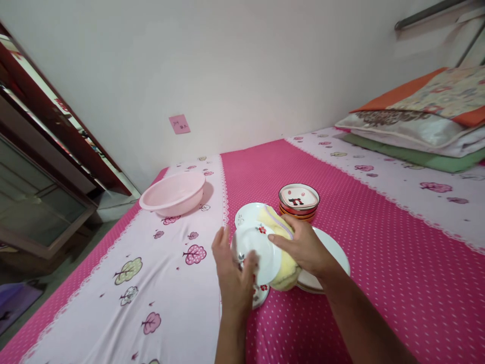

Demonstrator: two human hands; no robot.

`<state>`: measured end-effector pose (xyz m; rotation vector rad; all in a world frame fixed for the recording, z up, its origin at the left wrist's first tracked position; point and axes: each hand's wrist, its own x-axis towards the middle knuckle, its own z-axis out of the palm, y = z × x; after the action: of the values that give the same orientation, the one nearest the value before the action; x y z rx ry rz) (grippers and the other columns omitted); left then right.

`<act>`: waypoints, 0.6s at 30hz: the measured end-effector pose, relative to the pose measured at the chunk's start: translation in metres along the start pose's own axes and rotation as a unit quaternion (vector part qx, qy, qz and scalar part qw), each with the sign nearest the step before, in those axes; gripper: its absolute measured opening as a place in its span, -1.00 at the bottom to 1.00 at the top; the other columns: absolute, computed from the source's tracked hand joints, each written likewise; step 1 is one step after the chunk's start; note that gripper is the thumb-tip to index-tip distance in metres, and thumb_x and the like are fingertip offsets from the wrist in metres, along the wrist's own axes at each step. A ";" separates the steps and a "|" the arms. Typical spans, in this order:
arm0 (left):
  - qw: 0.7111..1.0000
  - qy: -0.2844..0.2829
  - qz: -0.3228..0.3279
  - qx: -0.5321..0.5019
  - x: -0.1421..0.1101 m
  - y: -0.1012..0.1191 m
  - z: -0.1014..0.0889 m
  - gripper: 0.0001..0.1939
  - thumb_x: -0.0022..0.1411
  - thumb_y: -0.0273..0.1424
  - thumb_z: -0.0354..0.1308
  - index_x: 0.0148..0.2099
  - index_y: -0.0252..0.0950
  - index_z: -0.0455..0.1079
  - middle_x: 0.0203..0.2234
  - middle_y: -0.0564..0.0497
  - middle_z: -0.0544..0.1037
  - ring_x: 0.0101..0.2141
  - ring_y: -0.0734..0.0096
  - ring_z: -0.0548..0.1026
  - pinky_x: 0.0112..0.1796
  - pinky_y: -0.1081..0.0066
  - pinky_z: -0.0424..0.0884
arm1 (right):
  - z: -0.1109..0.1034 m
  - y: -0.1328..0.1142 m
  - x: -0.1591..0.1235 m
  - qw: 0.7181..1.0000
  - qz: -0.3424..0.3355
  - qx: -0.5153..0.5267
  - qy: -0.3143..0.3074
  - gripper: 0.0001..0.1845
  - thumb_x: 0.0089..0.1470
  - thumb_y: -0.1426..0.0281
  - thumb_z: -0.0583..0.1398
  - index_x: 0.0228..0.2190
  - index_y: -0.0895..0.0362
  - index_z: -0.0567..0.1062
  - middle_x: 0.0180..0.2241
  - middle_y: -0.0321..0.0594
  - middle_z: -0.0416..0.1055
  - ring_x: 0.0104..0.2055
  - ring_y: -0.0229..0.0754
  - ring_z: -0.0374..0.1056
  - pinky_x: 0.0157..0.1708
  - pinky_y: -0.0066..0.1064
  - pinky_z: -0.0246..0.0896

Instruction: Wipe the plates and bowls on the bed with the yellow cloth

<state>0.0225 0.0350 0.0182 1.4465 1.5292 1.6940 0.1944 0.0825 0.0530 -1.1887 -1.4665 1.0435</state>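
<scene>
A white plate with red flowers (267, 258) is held up in front of me, tilted. My left hand (234, 270) grips its left edge, the thumb over the front and a little blurred. On the other side, my right hand (299, 242) clasps a yellow towel (286, 273) against the plate's right edge. Below and behind these lie another flowered plate (261, 296), a white plate with a grey drawing (246, 212) and a plain white plate (333, 250), all partly covered. Just beyond my right hand stands a stack of bowls (299, 202).
On the pink and white bedspread (170, 293) a pink basin (174, 192) stands at the left, near the wall. Pillows and folded bedding (420, 126) are piled at the far right. A pink paper note (179, 124) is stuck to the wall.
</scene>
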 end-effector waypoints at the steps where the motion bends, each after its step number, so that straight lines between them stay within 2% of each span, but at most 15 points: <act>1: 0.998 -0.051 0.021 0.031 -0.002 0.000 0.001 -0.11 0.14 -0.15 0.42 0.45 -0.05 0.19 0.46 -0.16 0.10 0.43 -0.12 0.07 0.35 -0.11 0.10 | -0.001 -0.002 -0.001 1.000 -0.006 -0.012 0.004 -0.55 0.00 0.21 0.30 -0.11 0.20 0.51 -0.26 -0.17 0.56 -0.25 -0.03 0.47 -0.30 -0.29 0.36; 3: 0.987 -0.146 0.004 0.059 -0.005 0.001 0.003 0.14 -0.05 -0.22 0.55 0.49 0.04 0.08 0.52 -0.14 -0.08 0.46 -0.22 -0.08 0.33 -0.20 0.10 | -0.001 -0.006 -0.003 0.999 -0.019 -0.041 0.011 -0.61 0.01 0.25 0.28 -0.13 0.19 0.51 -0.27 -0.19 0.54 -0.26 -0.05 0.45 -0.29 -0.31 0.34; 4: 0.983 -0.170 -0.014 0.061 -0.007 0.000 0.005 0.22 -0.12 -0.23 0.59 0.51 0.05 0.04 0.53 -0.15 -0.14 0.47 -0.27 -0.13 0.31 -0.24 0.11 | -0.001 -0.008 -0.005 0.998 -0.025 -0.054 0.013 -0.65 0.02 0.27 0.27 -0.16 0.17 0.50 -0.28 -0.21 0.52 -0.26 -0.06 0.44 -0.29 -0.32 0.32; 6: 0.981 -0.184 -0.032 0.044 -0.009 -0.001 0.007 0.30 -0.19 -0.25 0.61 0.52 0.02 0.01 0.53 -0.19 -0.19 0.47 -0.35 -0.20 0.31 -0.30 0.09 | 0.001 -0.013 -0.008 0.997 -0.031 -0.070 0.009 -0.73 0.02 0.30 0.26 -0.21 0.15 0.49 -0.31 -0.24 0.50 -0.29 -0.09 0.42 -0.32 -0.33 0.30; 9: 0.983 -0.182 -0.029 0.012 -0.008 -0.001 0.007 0.34 -0.23 -0.31 0.62 0.52 -0.02 0.01 0.52 -0.21 -0.15 0.46 -0.39 -0.21 0.33 -0.34 0.00 | 0.002 -0.019 -0.013 0.996 -0.040 -0.084 -0.002 -0.79 0.03 0.32 0.25 -0.25 0.12 0.47 -0.35 -0.29 0.46 -0.33 -0.12 0.38 -0.36 -0.35 0.27; 13: 0.976 -0.213 -0.029 -0.020 -0.006 0.003 0.002 0.37 -0.23 -0.35 0.60 0.54 -0.03 -0.06 0.51 -0.18 -0.09 0.46 -0.30 -0.14 0.35 -0.21 0.02 | 0.002 -0.027 -0.017 0.997 -0.038 -0.074 -0.007 -0.78 0.02 0.29 0.30 -0.28 0.12 0.47 -0.40 -0.31 0.45 -0.34 -0.12 0.38 -0.38 -0.37 0.27; 16: 0.960 -0.222 -0.079 -0.153 -0.008 0.001 0.001 0.28 -0.16 -0.27 0.58 0.53 -0.04 -0.01 0.47 -0.17 0.08 0.42 -0.29 0.06 0.31 -0.12 0.17 | 0.001 -0.031 -0.020 0.999 -0.032 0.014 -0.041 -0.69 0.06 0.21 0.35 -0.21 0.12 0.51 -0.36 -0.30 0.51 -0.32 -0.12 0.43 -0.37 -0.38 0.32; 18: 0.909 -0.215 -0.158 -0.320 -0.012 -0.004 0.001 0.16 -0.06 -0.09 0.53 0.50 -0.07 0.07 0.39 -0.19 0.28 0.35 -0.28 0.22 0.26 -0.08 0.28 | 0.000 -0.033 -0.021 0.994 -0.033 0.093 -0.051 -0.62 0.10 0.15 0.35 -0.14 0.13 0.53 -0.31 -0.27 0.56 -0.29 -0.10 0.48 -0.36 -0.38 0.37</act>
<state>0.0260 0.0267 0.0097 1.0501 0.8002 1.3696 0.1903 0.0568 0.0824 -0.9617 -1.4426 1.1815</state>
